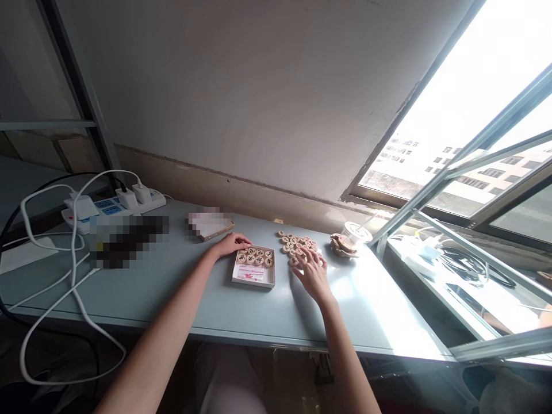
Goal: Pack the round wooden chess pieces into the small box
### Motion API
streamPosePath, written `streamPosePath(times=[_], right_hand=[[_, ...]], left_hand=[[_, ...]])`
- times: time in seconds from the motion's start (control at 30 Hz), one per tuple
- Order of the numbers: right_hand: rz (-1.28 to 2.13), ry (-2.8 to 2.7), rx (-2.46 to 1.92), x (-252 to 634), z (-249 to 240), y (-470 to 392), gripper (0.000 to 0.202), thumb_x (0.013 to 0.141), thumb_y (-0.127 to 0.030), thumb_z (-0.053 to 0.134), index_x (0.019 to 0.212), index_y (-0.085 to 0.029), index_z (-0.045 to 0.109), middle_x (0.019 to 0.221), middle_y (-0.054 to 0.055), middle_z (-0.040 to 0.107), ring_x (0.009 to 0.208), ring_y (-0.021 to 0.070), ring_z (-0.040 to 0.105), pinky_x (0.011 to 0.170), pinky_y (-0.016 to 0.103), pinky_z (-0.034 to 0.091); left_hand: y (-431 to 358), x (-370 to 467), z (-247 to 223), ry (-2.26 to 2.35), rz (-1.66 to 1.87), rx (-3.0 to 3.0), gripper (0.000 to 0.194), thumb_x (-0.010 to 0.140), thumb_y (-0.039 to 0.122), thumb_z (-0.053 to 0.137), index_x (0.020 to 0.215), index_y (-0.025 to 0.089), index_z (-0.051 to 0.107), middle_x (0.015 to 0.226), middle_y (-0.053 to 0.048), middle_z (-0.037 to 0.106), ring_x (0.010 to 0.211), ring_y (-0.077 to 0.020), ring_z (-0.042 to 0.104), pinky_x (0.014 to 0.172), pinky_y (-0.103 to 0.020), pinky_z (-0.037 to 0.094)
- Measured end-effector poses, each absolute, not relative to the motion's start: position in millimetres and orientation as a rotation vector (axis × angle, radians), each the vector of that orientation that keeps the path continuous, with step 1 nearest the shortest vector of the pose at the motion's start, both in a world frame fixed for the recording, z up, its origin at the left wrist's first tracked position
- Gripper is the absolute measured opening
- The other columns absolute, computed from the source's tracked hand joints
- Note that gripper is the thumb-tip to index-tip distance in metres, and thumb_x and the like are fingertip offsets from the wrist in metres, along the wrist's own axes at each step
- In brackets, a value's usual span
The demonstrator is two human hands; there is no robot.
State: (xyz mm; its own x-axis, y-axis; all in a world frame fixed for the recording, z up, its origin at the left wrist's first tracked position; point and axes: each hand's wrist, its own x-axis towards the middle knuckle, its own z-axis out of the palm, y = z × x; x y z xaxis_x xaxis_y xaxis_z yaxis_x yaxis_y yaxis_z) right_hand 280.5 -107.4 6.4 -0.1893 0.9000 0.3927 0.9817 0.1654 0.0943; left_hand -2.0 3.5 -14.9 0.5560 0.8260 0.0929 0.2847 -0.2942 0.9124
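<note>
The left hand (234,244) touches a box (269,276), its grip unclear. The right hand (311,268) spreads loose fingers over pieces (292,245).

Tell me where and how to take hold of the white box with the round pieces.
Grip the white box by its left and right sides, probably best from the near edge. It lies flat, open-topped, with shallow upright sides to clamp; the left hand is at its far-left corner and the right side stands clear. Keep it level: round pieces sit in its far part.
</note>
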Motion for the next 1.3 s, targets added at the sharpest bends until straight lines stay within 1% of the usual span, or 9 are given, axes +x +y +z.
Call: streamPosePath(times=[0.1,0.2,0.47,0.77,0.87,0.97,1.07,1.17,1.3], right_hand=[[-0.519,-2.278,-1.780,282,0,-116,0.030,0.087,-0.027,0.047,0.115,-0.023,0.055,0.132,0.008,0.045,0.123,0.0262,0.034,0.097,0.045,0.021],[-0.473,-2.284,-1.717,275,1,-127,0.023,0.088,-0.026,0.044,0.108,-0.025,0.057,0.122,0.006,0.053,0.116,0.0235,0.041,0.098,0.044,0.021],[-0.114,-2.122,-1.589,231,25,-130,0.023,0.085,-0.043,0.049,0.097,-0.027,0.059,0.097,0.004,0.058,0.092,0.0198,0.051,0.078,0.032,0.036],[-0.063,-2.485,-1.369,151,26,-98,0.013,0.080,-0.031,0.059,0.090,-0.023,0.059,0.087,0.002,0.064,0.090,0.0187,0.054,0.079,0.032,0.030],[-0.140,-2.449,-1.410,146,19,-98,0.014,0.081,-0.028,0.057,0.093,-0.020,0.056,0.089,0.004,0.064,0.088,0.0188,0.054,0.077,0.032,0.030],[-0.111,-2.440,-1.394,150,20,-102,0.008,0.085,-0.028,0.053,0.084,-0.021,0.057,0.086,0.002,0.064,0.086,0.0175,0.054,0.078,0.032,0.029],[-0.088,-2.403,-1.397,168,25,-100,0.014,0.087,-0.032,0.049,0.084,-0.025,0.060,0.093,0.001,0.063,0.089,0.0174,0.053,0.080,0.033,0.030],[-0.202,-2.264,-1.570,202,23,-90,0.023,0.089,-0.036,0.044,0.101,-0.026,0.059,0.107,0.005,0.059,0.099,0.0211,0.049,0.085,0.037,0.031],[-0.388,-2.210,-1.827,248,3,-79,0.038,0.089,-0.032,0.041,0.125,-0.023,0.046,0.134,0.011,0.041,0.123,0.0280,0.031,0.095,0.049,0.025]], left_hand=[[4,-3,-15,0.888,0.697,1.823,0.039,0.073,0.044,0.058,0.099,0.017,0.066,0.105,-0.008,0.064,0.095,-0.0224,0.058,0.076,-0.029,0.046],[4,-3,-15,0.906,0.712,1.838,0.038,0.072,0.044,0.059,0.096,0.017,0.067,0.104,-0.009,0.064,0.095,-0.0230,0.058,0.077,-0.029,0.046],[1,-3,-12,0.899,0.685,1.899,0.038,0.072,0.043,0.056,0.097,0.016,0.066,0.103,-0.008,0.064,0.092,-0.0217,0.059,0.077,-0.028,0.045],[-4,-4,-7,0.919,0.673,1.934,0.037,0.074,0.042,0.054,0.099,0.017,0.065,0.104,-0.007,0.063,0.095,-0.0207,0.057,0.082,-0.029,0.044],[-3,-4,-8,0.922,0.680,1.942,0.036,0.074,0.041,0.054,0.098,0.016,0.065,0.103,-0.007,0.063,0.093,-0.0209,0.057,0.082,-0.030,0.044],[-1,-3,-10,0.913,0.687,1.953,0.036,0.074,0.040,0.054,0.098,0.016,0.065,0.103,-0.007,0.063,0.094,-0.0208,0.057,0.082,-0.029,0.044],[-1,-3,-12,0.914,0.702,1.964,0.034,0.074,0.038,0.055,0.098,0.016,0.065,0.103,-0.008,0.063,0.095,-0.0208,0.057,0.082,-0.029,0.044],[0,-3,-14,0.906,0.709,1.958,0.034,0.073,0.037,0.056,0.097,0.016,0.065,0.103,-0.008,0.062,0.094,-0.0211,0.057,0.081,-0.029,0.045],[2,-4,-18,0.930,0.689,1.947,0.034,0.072,0.037,0.056,0.098,0.017,0.065,0.107,-0.008,0.060,0.094,-0.0212,0.056,0.079,-0.029,0.045]])
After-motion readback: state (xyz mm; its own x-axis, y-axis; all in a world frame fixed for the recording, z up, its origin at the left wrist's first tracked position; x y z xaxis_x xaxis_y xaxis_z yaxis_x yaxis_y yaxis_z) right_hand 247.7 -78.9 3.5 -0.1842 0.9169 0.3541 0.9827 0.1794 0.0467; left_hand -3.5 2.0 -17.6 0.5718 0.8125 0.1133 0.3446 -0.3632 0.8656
